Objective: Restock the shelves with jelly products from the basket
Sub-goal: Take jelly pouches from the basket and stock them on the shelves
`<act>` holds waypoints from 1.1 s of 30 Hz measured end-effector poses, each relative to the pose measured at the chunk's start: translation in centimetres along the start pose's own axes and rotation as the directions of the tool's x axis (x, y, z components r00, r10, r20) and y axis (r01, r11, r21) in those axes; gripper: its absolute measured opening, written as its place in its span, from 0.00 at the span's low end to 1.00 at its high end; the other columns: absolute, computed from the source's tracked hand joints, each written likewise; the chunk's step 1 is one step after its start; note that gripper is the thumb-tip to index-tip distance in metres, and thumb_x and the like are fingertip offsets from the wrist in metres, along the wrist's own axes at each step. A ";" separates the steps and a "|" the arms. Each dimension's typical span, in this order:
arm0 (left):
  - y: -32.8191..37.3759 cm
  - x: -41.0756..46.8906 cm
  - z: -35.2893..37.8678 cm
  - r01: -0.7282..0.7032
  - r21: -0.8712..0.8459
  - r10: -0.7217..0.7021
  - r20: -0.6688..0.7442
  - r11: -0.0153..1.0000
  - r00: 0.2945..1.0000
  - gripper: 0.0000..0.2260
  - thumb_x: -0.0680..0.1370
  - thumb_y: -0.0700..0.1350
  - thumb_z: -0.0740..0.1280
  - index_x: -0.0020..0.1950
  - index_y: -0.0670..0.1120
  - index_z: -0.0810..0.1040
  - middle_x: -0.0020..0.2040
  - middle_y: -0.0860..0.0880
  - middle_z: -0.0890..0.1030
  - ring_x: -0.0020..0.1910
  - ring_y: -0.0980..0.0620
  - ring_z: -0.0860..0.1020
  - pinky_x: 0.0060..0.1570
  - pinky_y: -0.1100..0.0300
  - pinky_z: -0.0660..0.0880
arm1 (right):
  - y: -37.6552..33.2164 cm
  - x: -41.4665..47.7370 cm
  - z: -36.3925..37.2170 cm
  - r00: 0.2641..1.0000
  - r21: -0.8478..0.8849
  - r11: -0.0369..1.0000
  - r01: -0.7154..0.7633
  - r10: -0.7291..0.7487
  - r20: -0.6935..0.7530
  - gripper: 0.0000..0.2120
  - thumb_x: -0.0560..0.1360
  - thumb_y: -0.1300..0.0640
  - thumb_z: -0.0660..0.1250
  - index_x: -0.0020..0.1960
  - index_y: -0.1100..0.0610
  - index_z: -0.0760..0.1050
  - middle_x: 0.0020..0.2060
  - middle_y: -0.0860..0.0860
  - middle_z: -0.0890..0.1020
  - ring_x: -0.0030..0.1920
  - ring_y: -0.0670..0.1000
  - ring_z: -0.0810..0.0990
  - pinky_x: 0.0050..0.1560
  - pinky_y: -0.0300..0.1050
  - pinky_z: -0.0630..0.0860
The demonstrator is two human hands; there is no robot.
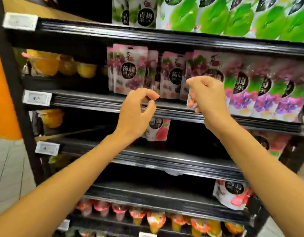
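The left hand was seen at frame centre with its fingers curled, thumb and forefinger nearly met, and nothing visibly held between them. Just to its right, the right hand was curled round a pouch, whose pale edge was shown at the fingers, blurred. Behind both hands, grape pouches were stood upright in a row on the middle shelf.

I see open shelf just left of the grape pouches, before the yellow cups. Right of those pouches, purple packs crowd the shelf.
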State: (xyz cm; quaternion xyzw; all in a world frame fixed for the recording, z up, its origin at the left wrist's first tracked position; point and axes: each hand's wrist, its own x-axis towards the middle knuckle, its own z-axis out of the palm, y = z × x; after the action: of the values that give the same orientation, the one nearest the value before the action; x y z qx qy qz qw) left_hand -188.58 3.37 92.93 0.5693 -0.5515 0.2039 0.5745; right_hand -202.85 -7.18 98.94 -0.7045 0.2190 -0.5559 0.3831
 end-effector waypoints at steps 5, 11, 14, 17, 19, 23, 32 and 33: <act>-3.6 -11.6 0.8 0.368 -0.074 -0.357 0.135 0.927 0.924 0.08 0.79 0.37 0.63 0.50 0.48 0.80 0.47 0.56 0.80 0.46 0.60 0.76 0.43 0.74 0.68 | 9.9 -10.1 1.1 0.933 0.015 0.947 -0.321 0.314 0.178 0.05 0.76 0.55 0.64 0.44 0.53 0.79 0.20 0.44 0.72 0.23 0.48 0.72 0.22 0.35 0.63; -8.8 -28.7 0.4 0.800 -0.016 -0.724 0.415 0.600 0.551 0.14 0.81 0.36 0.59 0.42 0.50 0.80 0.40 0.55 0.82 0.35 0.61 0.76 0.38 0.65 0.73 | 21.7 -25.5 2.7 0.666 -0.185 0.709 -0.681 0.704 0.248 0.09 0.77 0.57 0.65 0.38 0.55 0.78 0.24 0.47 0.76 0.25 0.47 0.74 0.23 0.37 0.68; -11.1 -37.2 -0.1 0.896 0.080 -0.797 0.497 0.437 0.344 0.13 0.81 0.35 0.59 0.43 0.46 0.80 0.39 0.52 0.81 0.33 0.61 0.76 0.37 0.63 0.72 | 27.1 -34.3 3.5 0.499 -0.266 0.540 -0.798 0.841 0.208 0.13 0.78 0.58 0.63 0.35 0.54 0.77 0.23 0.49 0.74 0.23 0.47 0.71 0.22 0.36 0.65; -13.1 -45.3 -1.0 0.943 0.137 -0.825 0.533 0.302 0.186 0.10 0.80 0.33 0.60 0.47 0.40 0.81 0.40 0.48 0.80 0.32 0.64 0.76 0.39 0.67 0.74 | 32.0 -42.9 4.4 0.295 -0.307 0.316 -0.898 0.949 0.116 0.10 0.79 0.61 0.60 0.44 0.54 0.78 0.25 0.52 0.75 0.21 0.45 0.72 0.23 0.34 0.66; -14.9 -51.0 -1.5 0.958 0.193 -0.846 0.526 0.213 0.082 0.08 0.80 0.32 0.61 0.49 0.36 0.81 0.39 0.48 0.80 0.31 0.66 0.76 0.38 0.70 0.73 | 35.5 -48.3 4.9 0.210 -0.295 0.218 -0.930 0.976 0.061 0.07 0.79 0.64 0.61 0.48 0.60 0.78 0.31 0.56 0.75 0.27 0.49 0.73 0.31 0.38 0.70; -18.2 -62.7 -1.7 0.967 0.252 -0.867 0.477 -0.020 -0.142 0.08 0.80 0.32 0.61 0.49 0.37 0.79 0.33 0.48 0.79 0.27 0.59 0.74 0.31 0.62 0.69 | 42.0 -57.6 5.2 0.060 -0.322 0.065 -0.944 0.998 0.028 0.08 0.77 0.66 0.63 0.45 0.54 0.76 0.33 0.48 0.80 0.32 0.46 0.78 0.38 0.40 0.75; -23.6 -87.0 3.4 0.856 0.455 -0.758 0.460 -0.247 -0.463 0.10 0.80 0.39 0.65 0.40 0.50 0.78 0.36 0.50 0.79 0.36 0.48 0.76 0.40 0.54 0.73 | 58.2 -73.5 4.2 -0.071 -0.292 -0.111 -0.950 0.987 -0.143 0.06 0.78 0.65 0.63 0.46 0.55 0.75 0.33 0.48 0.77 0.31 0.46 0.75 0.32 0.38 0.74; -24.0 -89.3 4.6 0.847 0.459 -0.746 0.459 -0.267 -0.483 0.10 0.80 0.38 0.66 0.40 0.48 0.78 0.36 0.47 0.79 0.36 0.46 0.76 0.42 0.52 0.73 | 60.1 -75.1 4.0 -0.078 -0.307 -0.121 -0.944 0.986 -0.150 0.06 0.78 0.65 0.63 0.46 0.56 0.75 0.32 0.49 0.76 0.30 0.47 0.75 0.32 0.39 0.73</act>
State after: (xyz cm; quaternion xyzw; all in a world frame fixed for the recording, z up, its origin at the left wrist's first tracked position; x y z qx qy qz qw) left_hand -197.31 28.08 4.12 0.7488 -0.0354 -0.5864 0.3070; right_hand -213.44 12.41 5.29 -0.4023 0.7242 -0.0056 0.5600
